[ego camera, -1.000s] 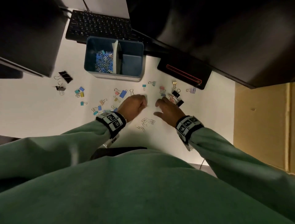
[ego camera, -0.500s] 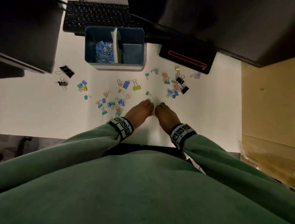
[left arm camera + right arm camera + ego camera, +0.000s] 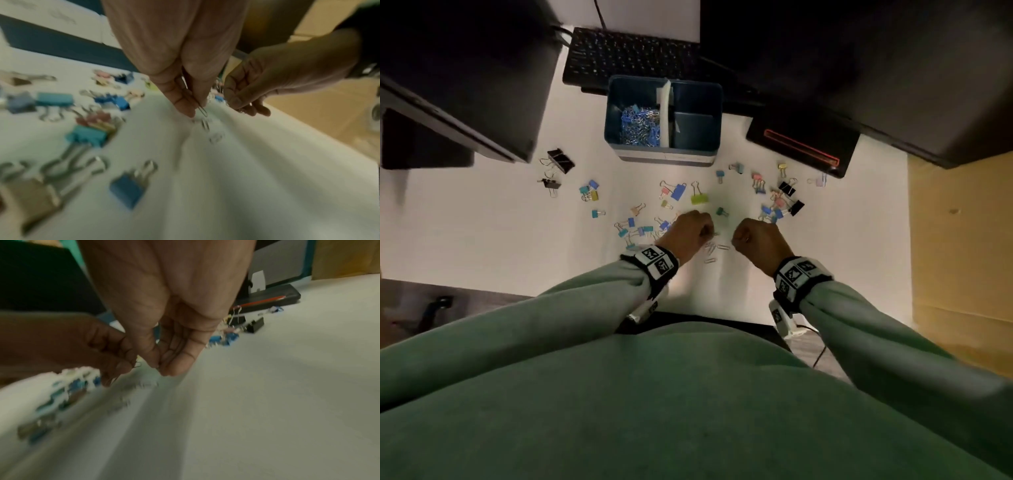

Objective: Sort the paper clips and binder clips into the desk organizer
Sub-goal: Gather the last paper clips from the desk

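Observation:
A blue desk organizer (image 3: 664,156) stands at the back of the white desk, and its left compartment holds a heap of paper clips (image 3: 640,125). Its right compartment shows no clips. My left hand (image 3: 707,233) pinches a silver paper clip (image 3: 202,110) between thumb and fingertips, just above the desk. Beside it, my right hand (image 3: 736,240) has its fingers curled onto the thumb (image 3: 152,353), with thin wire clips showing at the fingertips (image 3: 240,111). A few loose paper clips (image 3: 714,251) lie on the desk between the hands. Coloured binder clips (image 3: 698,198) are scattered in front of the organizer.
Black binder clips (image 3: 560,161) lie at the left, and more (image 3: 791,197) among a cluster at the right. A keyboard (image 3: 633,54) sits behind the organizer. A black monitor base with a red pencil (image 3: 801,145) is at the right. The desk's front edge is close to my wrists.
My hands came together over the loose paper clips half a second ago. They have since drawn apart and lifted slightly with clips pinched, uncovering the remaining clips.

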A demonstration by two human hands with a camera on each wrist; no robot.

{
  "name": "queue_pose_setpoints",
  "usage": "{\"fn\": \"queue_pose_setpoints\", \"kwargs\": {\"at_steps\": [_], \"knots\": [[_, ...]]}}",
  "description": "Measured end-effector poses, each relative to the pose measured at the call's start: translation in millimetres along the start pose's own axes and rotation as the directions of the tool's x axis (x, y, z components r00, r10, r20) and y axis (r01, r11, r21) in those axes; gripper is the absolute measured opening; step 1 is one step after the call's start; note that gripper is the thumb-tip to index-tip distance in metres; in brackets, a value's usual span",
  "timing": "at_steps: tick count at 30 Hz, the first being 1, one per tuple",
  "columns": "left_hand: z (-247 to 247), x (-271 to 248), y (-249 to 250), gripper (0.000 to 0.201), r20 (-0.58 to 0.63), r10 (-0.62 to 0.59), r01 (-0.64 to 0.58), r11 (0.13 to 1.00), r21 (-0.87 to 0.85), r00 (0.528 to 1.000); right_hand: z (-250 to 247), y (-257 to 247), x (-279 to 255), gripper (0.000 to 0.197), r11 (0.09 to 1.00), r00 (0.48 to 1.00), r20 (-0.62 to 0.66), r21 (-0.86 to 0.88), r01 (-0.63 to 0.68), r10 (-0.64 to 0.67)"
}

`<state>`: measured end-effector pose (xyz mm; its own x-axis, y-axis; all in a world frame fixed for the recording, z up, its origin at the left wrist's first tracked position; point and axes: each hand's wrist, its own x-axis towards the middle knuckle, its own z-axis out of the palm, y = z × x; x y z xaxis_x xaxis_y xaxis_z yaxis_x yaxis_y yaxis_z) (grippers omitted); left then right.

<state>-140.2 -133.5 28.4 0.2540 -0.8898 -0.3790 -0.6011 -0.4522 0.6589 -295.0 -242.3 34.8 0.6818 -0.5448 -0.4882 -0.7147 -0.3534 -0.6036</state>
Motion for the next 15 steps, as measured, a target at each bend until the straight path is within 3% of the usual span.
{"fn": "queue_pose_setpoints", "kwargs": {"at_steps": [2, 6, 9, 11, 13, 15], "knots": [[-32.8, -6.4, -1.7, 0.005, -0.142, -0.063, 0.040, 0.987, -0.155, 0.988, -17.3, -32.6, 16.3, 0.004, 0.985, 0.999, -0.024, 0.170, 0.028, -0.024], [-116.0, -0.2, -17.4, 0.018, -0.408, -0.207, 0.067, 0.941, -0.331, 0.889, -41.1, -117.8, 67.9, 0.003, 0.932, 0.978, -0.163, 0.317, 0.174, -0.127], [-160.2, 26.9, -33.4, 0.021, -0.495, -0.273, 0.150, 0.950, -0.275, 0.825, -41.4, -175.1, 112.0, 0.011, 0.944, 0.953, -0.263, 0.250, 0.218, -0.150], [-168.6, 40.2, -44.3, 0.017, -0.504, -0.273, 0.208, 0.961, -0.183, 0.819, -31.5, -192.0, 128.7, 0.014, 0.979, 0.966, -0.215, 0.110, 0.170, -0.144], [-161.3, 40.6, -49.1, 0.017, -0.531, -0.235, 0.230, 0.970, -0.077, 0.814, -21.3, -189.9, 127.3, 0.012, 0.984, 0.981, -0.141, 0.104, 0.147, -0.132], [-144.6, 25.1, -45.5, 0.021, -0.604, -0.115, 0.180, 0.983, 0.048, 0.789, -20.6, -169.4, 107.8, 0.019, 0.972, 0.964, -0.161, 0.074, 0.224, -0.210]]}}
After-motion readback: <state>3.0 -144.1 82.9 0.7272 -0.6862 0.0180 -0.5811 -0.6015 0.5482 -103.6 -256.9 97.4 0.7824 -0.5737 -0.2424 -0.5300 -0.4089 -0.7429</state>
